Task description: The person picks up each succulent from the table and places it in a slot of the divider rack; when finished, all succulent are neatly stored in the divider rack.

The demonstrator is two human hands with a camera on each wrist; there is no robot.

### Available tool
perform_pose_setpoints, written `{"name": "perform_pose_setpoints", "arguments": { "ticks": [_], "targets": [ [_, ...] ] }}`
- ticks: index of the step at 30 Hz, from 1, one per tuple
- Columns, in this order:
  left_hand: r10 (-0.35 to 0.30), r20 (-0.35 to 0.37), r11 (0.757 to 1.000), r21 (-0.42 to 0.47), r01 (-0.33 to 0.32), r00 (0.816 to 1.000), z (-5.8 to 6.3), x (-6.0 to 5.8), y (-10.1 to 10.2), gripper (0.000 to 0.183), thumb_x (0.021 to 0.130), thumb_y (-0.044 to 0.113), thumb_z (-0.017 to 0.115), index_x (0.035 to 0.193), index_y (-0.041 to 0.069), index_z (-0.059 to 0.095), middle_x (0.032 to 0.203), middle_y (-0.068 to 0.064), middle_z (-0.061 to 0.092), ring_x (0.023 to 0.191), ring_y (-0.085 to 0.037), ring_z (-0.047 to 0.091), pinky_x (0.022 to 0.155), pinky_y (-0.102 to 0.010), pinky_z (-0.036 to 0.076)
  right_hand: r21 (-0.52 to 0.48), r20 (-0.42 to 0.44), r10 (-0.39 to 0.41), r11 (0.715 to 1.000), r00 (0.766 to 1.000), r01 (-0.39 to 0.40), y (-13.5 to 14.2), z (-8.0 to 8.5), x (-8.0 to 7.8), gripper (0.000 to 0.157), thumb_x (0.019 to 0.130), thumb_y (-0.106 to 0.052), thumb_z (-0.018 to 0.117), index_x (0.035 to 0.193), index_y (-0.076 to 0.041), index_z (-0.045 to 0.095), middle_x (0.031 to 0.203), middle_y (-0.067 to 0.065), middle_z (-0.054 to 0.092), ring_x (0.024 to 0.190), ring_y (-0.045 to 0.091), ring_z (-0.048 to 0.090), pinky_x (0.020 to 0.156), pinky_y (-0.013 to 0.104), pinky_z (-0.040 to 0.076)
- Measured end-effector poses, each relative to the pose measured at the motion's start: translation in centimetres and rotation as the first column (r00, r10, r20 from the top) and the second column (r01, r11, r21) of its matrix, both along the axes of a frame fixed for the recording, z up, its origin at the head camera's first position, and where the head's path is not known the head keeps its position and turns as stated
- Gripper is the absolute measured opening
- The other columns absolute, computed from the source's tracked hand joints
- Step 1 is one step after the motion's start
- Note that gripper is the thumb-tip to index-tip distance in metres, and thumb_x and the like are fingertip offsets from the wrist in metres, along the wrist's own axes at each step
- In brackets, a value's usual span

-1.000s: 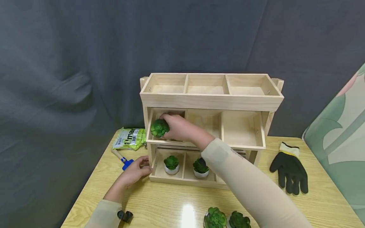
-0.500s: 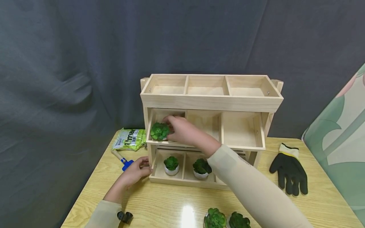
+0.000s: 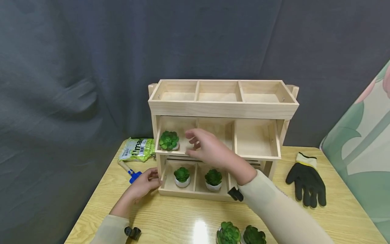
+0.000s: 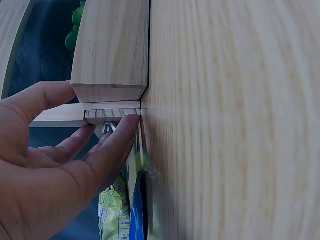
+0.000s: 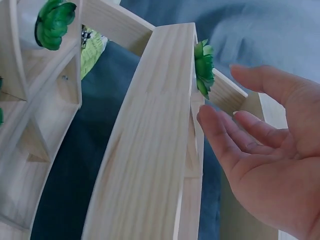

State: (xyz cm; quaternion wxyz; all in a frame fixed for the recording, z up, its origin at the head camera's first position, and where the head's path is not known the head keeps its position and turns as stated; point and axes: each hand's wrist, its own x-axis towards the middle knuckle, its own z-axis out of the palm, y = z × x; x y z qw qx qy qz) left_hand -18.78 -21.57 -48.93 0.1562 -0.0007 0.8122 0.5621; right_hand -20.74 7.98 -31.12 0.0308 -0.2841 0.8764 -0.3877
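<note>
Left of shelf (image 3: 223,110): bag (image 3: 137,149), blue shovel (image 3: 135,177); right: glove (image 3: 307,183).

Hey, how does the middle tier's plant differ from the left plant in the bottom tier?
The middle plant sits in the middle tier; the bottom plant, in the bottom tier. In the head view, the middle plant's leaves look wider than the bottom plant's. Little of the middle plant's pot shows, while the bottom plant's white pot shows clearly below its leaves. Both are green and leafy, in left compartments.
</note>
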Motion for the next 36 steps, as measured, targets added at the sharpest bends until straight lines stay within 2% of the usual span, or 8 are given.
{"name": "perform_pose_setpoints", "arguments": {
  "ticks": [4,9,16,19,24,31,36],
  "targets": [
    [-0.007,-0.001,1.0,0.005,0.007,1.0,-0.1,0.0,0.0,0.071,0.099,0.013,0.072,0.16,-0.001,0.039,0.152,-0.028,0.055,0.137,-0.042,0.062,0.106,-0.047,0.059,-0.025,0.006,-0.02,0.999,1.0,0.02,1.5,-0.6,1.2,0.057,0.097,-0.015,0.079,0.148,-0.005,0.057,0.143,0.017,0.064,0.124,0.032,0.07,0.105,0.043,0.061],
    [-0.009,-0.003,1.0,0.007,0.009,1.0,-0.2,0.0,0.0,0.071,0.1,0.014,0.071,0.161,-0.001,0.038,0.152,-0.028,0.054,0.136,-0.041,0.062,0.105,-0.047,0.059,-0.041,-0.031,-0.032,0.999,0.999,0.031,3.4,-1.4,2.6,0.056,0.097,-0.014,0.079,0.148,-0.003,0.057,0.142,0.017,0.066,0.122,0.032,0.072,0.104,0.044,0.062],
    [-0.01,0.001,1.0,0.009,0.01,1.0,-0.2,0.1,-0.1,0.07,0.1,0.014,0.071,0.161,-0.001,0.039,0.153,-0.027,0.054,0.138,-0.042,0.06,0.107,-0.048,0.058,-0.039,-0.035,-0.074,0.997,0.997,0.073,6.3,-2.2,5.1,0.054,0.096,-0.013,0.081,0.144,-0.008,0.059,0.14,0.014,0.067,0.118,0.032,0.073,0.101,0.045,0.062],
    [-0.013,-0.001,1.0,0.011,0.013,1.0,-0.2,0.1,-0.1,0.069,0.101,0.014,0.07,0.161,-0.001,0.038,0.153,-0.028,0.053,0.138,-0.043,0.06,0.107,-0.048,0.058,-0.02,-0.035,-0.12,0.993,0.992,0.119,7.6,-2.5,6.3,0.055,0.095,-0.016,0.082,0.145,-0.011,0.06,0.138,0.009,0.069,0.116,0.026,0.074,0.099,0.042,0.063],
    [-0.014,-0.01,1.0,0.006,0.014,1.0,-0.2,0.0,-0.1,0.07,0.101,0.015,0.07,0.161,-0.001,0.038,0.153,-0.028,0.053,0.138,-0.043,0.06,0.108,-0.049,0.058,0.005,-0.085,-0.168,0.986,0.982,0.169,9.7,-3.6,8.1,0.055,0.092,-0.013,0.085,0.142,-0.013,0.062,0.132,0.003,0.072,0.11,0.02,0.074,0.093,0.033,0.064],
    [-0.012,-0.005,1.0,0.001,0.012,1.0,-0.1,0.1,0.0,0.071,0.101,0.016,0.07,0.162,0.0,0.037,0.154,-0.028,0.053,0.14,-0.044,0.059,0.109,-0.05,0.057,-0.015,0.009,-0.217,0.976,0.976,0.217,12.8,-5.4,10.4,0.051,0.094,-0.024,0.084,0.14,-0.022,0.062,0.133,0.003,0.07,0.106,0.012,0.073,0.087,0.026,0.063],
    [0.013,0.009,1.0,-0.002,-0.013,1.0,-0.2,0.1,0.0,0.07,0.101,0.016,0.07,0.162,0.003,0.039,0.153,-0.025,0.054,0.141,-0.043,0.059,0.109,-0.049,0.057,-0.04,-0.012,-0.239,0.97,0.971,0.238,14.5,-7.3,12.1,0.053,0.09,-0.019,0.088,0.136,-0.022,0.063,0.129,-0.001,0.07,0.107,0.001,0.069,0.086,0.026,0.064]
  ]
}}
